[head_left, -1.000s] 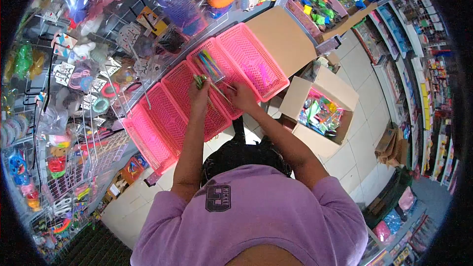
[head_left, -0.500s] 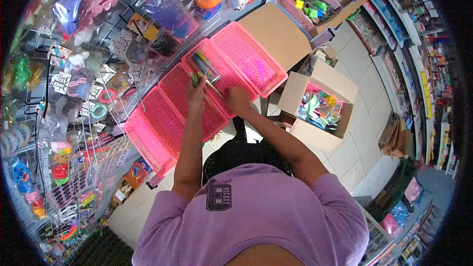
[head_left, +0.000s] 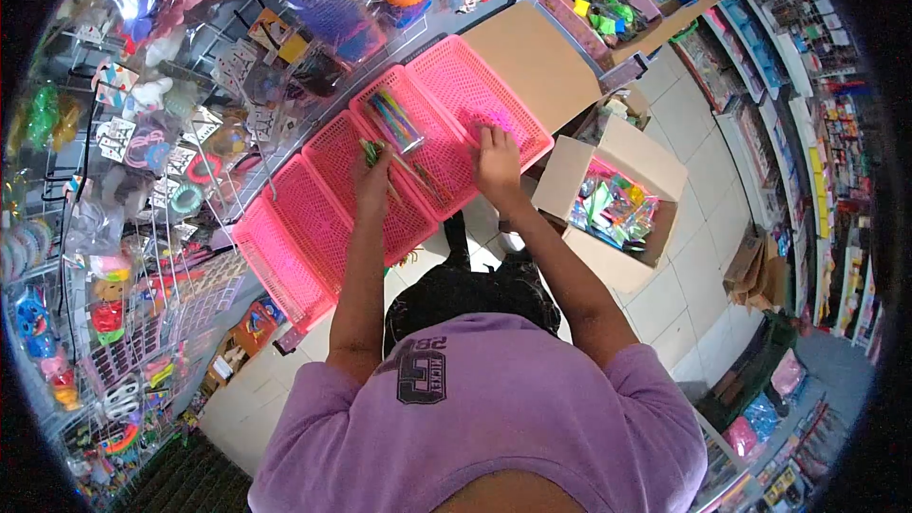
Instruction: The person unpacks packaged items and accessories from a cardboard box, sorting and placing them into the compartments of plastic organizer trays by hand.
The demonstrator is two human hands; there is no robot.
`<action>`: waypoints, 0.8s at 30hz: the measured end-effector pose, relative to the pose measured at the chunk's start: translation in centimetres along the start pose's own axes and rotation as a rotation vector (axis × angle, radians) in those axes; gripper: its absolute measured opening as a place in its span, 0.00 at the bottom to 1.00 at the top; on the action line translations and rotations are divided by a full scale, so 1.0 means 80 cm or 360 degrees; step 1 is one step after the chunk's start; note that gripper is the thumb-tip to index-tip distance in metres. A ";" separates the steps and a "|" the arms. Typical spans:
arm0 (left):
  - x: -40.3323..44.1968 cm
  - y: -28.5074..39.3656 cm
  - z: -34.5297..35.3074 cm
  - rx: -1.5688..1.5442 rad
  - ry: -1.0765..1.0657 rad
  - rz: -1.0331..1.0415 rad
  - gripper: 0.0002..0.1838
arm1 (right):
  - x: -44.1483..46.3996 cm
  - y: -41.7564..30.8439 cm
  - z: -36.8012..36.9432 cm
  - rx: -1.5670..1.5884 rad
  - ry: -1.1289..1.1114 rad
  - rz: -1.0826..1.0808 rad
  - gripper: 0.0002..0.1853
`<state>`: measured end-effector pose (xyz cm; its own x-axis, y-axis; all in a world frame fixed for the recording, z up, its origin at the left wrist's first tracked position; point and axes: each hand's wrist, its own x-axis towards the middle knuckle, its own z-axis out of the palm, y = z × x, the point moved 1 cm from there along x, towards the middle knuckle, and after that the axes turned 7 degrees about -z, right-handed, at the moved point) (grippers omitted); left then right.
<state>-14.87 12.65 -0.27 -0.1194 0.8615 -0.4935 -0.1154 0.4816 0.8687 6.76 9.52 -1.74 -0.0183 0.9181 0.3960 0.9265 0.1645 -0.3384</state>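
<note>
Pink plastic baskets stand in a row. My left hand (head_left: 372, 173) is closed around a bunch of small green strips (head_left: 371, 148), over the border of two middle baskets. Beside it, a clear pack of colourful pen-like sticks (head_left: 391, 120) lies in the second basket from the right (head_left: 446, 154), with several loose thin sticks (head_left: 426, 182) lower down. My right hand (head_left: 497, 163) is at the near side of the rightmost basket (head_left: 445, 73), fingers bent next to bright pink pieces (head_left: 489, 116). Whatever its fingertips hold is hidden.
An open cardboard box (head_left: 616, 204) of colourful wrapped items stands at the right. Behind the baskets are a brown cardboard sheet (head_left: 532, 52) and a pink box of colourful pieces (head_left: 600, 5). Hanging goods on a wire rack (head_left: 190, 133) crowd the left; stocked shelves line the far right.
My right hand has moved from the second basket to the rightmost one, uncovering loose thin sticks. My left hand stays near the same spot, still holding the green strips.
</note>
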 end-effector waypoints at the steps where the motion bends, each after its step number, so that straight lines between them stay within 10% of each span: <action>1: 0.005 -0.008 0.003 -0.0027 -0.0019 0.0051 0.07 | -0.005 0.004 0.005 0.0050 -0.0119 0.0035 0.22; 13: 0.001 -0.006 0.035 0.0123 -0.0195 0.0101 0.06 | 0.003 -0.023 -0.008 0.0438 0.0005 -0.0045 0.18; 16: 0.002 -0.013 0.045 0.0104 -0.0251 0.0152 0.07 | 0.014 -0.046 -0.029 0.1221 -0.0416 0.0114 0.21; 24: 0.016 -0.038 0.041 0.0033 -0.0171 0.0049 0.09 | -0.019 -0.013 0.040 0.0421 -0.0783 0.0074 0.07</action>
<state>-11.42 12.87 -3.39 -0.0160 0.8878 -0.4599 -0.0924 0.4567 0.8848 4.61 9.07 -4.74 -0.2117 0.9762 -0.0477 0.8057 0.1467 -0.5739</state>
